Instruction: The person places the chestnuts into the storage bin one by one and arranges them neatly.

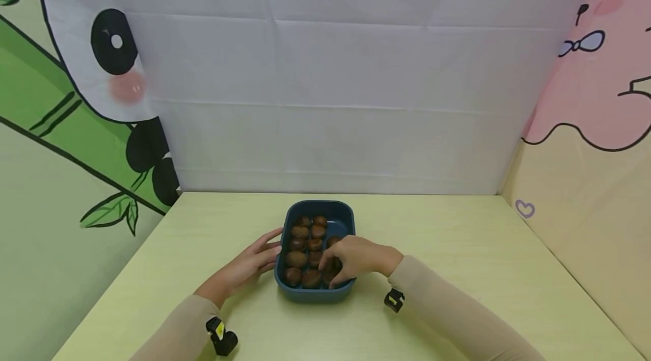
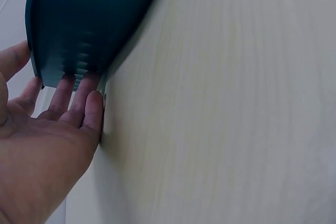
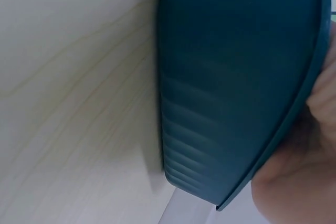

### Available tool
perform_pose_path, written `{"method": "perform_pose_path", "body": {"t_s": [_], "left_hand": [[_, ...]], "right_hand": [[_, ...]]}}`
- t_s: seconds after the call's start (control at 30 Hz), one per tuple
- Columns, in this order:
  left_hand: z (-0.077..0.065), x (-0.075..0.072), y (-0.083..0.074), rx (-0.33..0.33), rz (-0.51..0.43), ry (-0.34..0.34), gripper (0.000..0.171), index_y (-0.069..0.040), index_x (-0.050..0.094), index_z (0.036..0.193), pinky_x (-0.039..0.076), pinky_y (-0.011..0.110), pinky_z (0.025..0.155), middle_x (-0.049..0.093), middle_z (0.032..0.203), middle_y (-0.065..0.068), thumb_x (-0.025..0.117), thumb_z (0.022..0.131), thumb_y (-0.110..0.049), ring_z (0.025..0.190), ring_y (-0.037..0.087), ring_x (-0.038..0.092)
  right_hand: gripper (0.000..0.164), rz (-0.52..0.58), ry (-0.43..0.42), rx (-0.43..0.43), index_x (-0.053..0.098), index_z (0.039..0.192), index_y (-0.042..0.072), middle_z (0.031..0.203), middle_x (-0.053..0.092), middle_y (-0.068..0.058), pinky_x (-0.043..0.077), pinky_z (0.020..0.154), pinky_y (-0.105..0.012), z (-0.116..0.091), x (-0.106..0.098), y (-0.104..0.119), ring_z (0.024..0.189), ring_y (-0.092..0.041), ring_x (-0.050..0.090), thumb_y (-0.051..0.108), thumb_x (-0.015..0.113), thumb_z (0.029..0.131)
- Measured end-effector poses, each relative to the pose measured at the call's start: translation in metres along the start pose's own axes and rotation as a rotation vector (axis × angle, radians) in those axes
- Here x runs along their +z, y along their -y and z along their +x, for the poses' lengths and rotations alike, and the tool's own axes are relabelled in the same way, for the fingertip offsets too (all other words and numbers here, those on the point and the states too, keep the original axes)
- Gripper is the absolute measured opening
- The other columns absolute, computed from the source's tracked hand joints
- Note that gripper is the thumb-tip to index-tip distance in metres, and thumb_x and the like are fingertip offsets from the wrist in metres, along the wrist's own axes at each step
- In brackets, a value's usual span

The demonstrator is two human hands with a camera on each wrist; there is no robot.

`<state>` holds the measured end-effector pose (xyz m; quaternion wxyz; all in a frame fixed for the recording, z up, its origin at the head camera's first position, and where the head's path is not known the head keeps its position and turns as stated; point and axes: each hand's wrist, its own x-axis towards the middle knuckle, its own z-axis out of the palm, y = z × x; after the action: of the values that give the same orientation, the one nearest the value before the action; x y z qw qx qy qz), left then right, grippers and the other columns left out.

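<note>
A dark blue rectangular box with rounded corners stands on the table, holding several brown chestnuts set in rows. My left hand rests its extended fingers against the box's left side. In the left wrist view, the fingertips of that hand touch the ribbed wall of the box. My right hand reaches over the right rim, thumb and fingers curled down around a chestnut near the front right. The right wrist view shows the box's outer wall, with the hand bent over its rim.
The pale wood-grained table extends around the box. A white panel rises behind it, between cartoon-painted walls at left and right. Small black devices sit at the left wrist and right wrist.
</note>
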<state>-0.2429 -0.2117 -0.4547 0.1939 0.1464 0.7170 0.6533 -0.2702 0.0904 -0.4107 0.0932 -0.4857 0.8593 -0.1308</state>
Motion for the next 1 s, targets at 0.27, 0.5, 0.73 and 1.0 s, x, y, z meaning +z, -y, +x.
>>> {"method": "perform_pose_path", "body": {"t_s": [0.27, 0.5, 0.73, 1.0], "left_hand": [[0.000, 0.000, -0.002, 0.000, 0.000, 0.005, 0.066, -0.016, 0.010, 0.162, 0.029, 0.048, 0.116, 0.019, 0.161, 0.027, 0.047, 0.109, -0.027, 0.143, 0.038, 0.033], [-0.001, 0.001, -0.005, -0.017, -0.001, 0.006, 0.065, -0.015, 0.011, 0.162, 0.031, 0.048, 0.116, 0.020, 0.160, 0.027, 0.047, 0.109, -0.026, 0.142, 0.038, 0.035], [-0.002, 0.000, -0.009, -0.025, 0.017, -0.004, 0.066, -0.013, 0.013, 0.162, 0.036, 0.047, 0.112, 0.024, 0.158, 0.029, 0.049, 0.108, -0.026, 0.138, 0.038, 0.041], [0.001, -0.004, -0.012, -0.007, 0.039, -0.009, 0.069, -0.010, 0.013, 0.161, 0.040, 0.046, 0.110, 0.025, 0.157, 0.029, 0.053, 0.106, -0.025, 0.136, 0.039, 0.045]], "right_hand": [[0.037, 0.033, -0.003, -0.012, 0.075, 0.110, 0.018, 0.087, 0.070, 0.010, 0.047, 0.066, -0.014, 0.000, -0.003, 0.000, 0.071, 0.006, 0.056, 0.034, 0.087, 0.080], [0.037, 0.061, -0.003, -0.024, 0.074, 0.112, 0.019, 0.093, 0.069, 0.009, 0.047, 0.067, -0.016, -0.001, -0.002, -0.002, 0.073, 0.002, 0.056, 0.037, 0.085, 0.081], [0.034, 0.103, -0.013, -0.033, 0.073, 0.114, 0.019, 0.101, 0.068, 0.009, 0.049, 0.070, -0.015, 0.000, -0.001, -0.004, 0.081, -0.004, 0.063, 0.033, 0.083, 0.084], [0.032, 0.128, -0.089, -0.075, 0.072, 0.115, 0.016, 0.110, 0.068, 0.006, 0.051, 0.079, -0.020, -0.005, -0.004, -0.008, 0.094, -0.005, 0.062, 0.031, 0.080, 0.088]]}}
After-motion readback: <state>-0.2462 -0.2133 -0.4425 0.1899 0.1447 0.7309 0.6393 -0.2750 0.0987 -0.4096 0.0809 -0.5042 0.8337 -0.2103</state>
